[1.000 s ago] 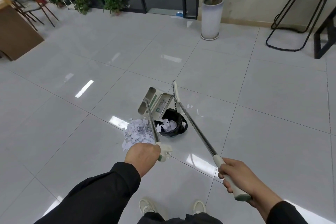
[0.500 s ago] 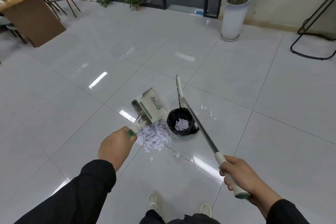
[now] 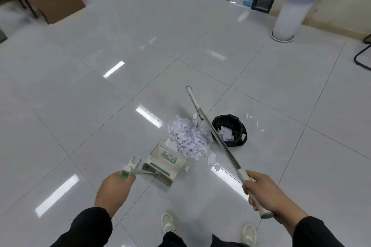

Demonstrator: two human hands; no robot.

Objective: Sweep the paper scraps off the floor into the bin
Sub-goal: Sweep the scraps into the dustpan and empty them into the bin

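Head view: our right hand is wrapped tight round the pale grip of the broom, and our left hand is closed round the top of the dustpan handle. The broom's shaft runs up past the near-left rim of the bin, with its head on the floor beyond the pile of paper scraps. The pile lies just left of the bin, and the dustpan's mouth touches the pile's near edge (the pan looks tilted, though blur hides how much). A few scraps lie on the far-right side of the bin. A quick pull could scatter the scraps past the pan's sides. The shaft could also knock the light bin over and spill what it holds.
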